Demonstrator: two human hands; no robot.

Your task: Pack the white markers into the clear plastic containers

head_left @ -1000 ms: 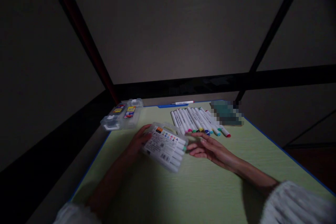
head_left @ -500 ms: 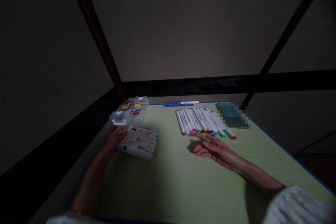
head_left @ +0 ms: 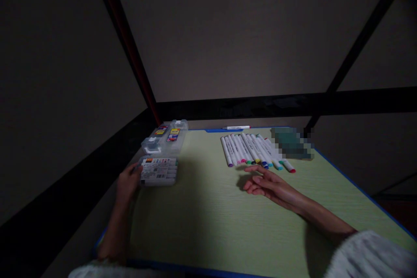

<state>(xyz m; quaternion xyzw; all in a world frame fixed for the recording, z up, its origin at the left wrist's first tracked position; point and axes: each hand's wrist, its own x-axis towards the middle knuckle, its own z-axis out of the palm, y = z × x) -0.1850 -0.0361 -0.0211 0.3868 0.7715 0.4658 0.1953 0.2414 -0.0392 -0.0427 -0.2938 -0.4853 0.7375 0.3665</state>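
Green worktop (head_left: pixel 228 226) beneath, your left hand (head_left: pixel 127 182) grips the marker case (head_left: pixel 159 171) by its end, sensible for likely stiff, slick plastic; your right hand (head_left: pixel 269 186) is empty, loosely spread.

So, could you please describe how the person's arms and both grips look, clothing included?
The left grip and right grip are bare hands, without visible gloves or rings. The right sleeve is pale and fuzzy; the left sleeve, also pale, is mostly cut off by the picture's edge. The forearms are bare below the sleeves.

Green table (head_left: pixel 211 221) (blue-edged), markers (head_left: pixel 250 147), clear case (head_left: pixel 165 137)
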